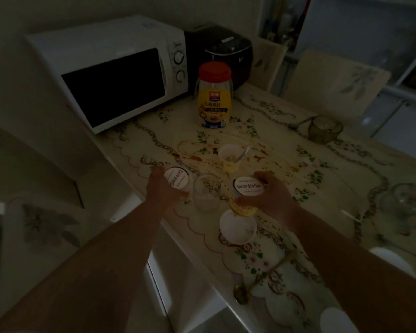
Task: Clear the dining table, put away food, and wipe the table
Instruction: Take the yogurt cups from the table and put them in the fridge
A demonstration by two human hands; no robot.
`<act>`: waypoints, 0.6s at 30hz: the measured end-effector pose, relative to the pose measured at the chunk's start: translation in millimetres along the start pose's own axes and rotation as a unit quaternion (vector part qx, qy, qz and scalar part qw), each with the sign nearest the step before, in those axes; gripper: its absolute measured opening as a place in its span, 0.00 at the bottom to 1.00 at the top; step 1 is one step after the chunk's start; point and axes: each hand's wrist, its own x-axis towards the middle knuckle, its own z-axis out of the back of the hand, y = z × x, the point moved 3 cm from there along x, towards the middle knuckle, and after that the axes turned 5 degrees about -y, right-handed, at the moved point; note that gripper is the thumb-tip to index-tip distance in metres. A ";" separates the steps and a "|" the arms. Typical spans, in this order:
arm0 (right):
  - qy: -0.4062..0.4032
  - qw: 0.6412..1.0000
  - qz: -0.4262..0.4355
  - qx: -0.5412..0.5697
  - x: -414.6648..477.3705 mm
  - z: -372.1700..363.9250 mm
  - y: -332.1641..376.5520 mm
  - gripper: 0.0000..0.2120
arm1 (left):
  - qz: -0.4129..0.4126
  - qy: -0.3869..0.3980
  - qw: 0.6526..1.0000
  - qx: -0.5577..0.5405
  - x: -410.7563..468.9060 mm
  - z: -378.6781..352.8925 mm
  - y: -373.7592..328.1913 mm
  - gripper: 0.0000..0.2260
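Both hands gripping sealed cups near table edge: left hand (pixel 162 188) on left cup (pixel 177 180), right hand (pixel 269 195) on right cup (pixel 246 187). Empty glass (pixel 206 194) between. Open cup (pixel 232 156) with spoon beyond; jar (pixel 213 94) farthest.

The worktop (pixel 269 121) has a flowered cloth with brown stains. Behind the open cup (pixel 231 156) with a spoon stand an oat jar (pixel 213 96), a microwave (pixel 111 75) and a dark cooker (pixel 226 51). Nearer than the cup lie an empty glass (pixel 206 194), a tipped white cup (pixel 238 229) and a metal spoon (pixel 255 282).
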 end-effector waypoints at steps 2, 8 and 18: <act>-0.003 1.000 0.009 -0.008 -7.5 2.2 -1.4 0.45 | -0.001 -0.005 1.000 0.004 -10.0 5.0 -0.2 0.49; 0.021 0.999 0.033 0.010 -40.1 9.1 -5.4 0.44 | 0.001 -0.033 0.999 -0.006 -61.4 24.0 2.8 0.44; 0.083 0.989 0.119 -0.004 -146.2 28.8 -24.2 0.44 | 0.007 -0.097 0.994 -0.040 -202.3 55.6 6.7 0.42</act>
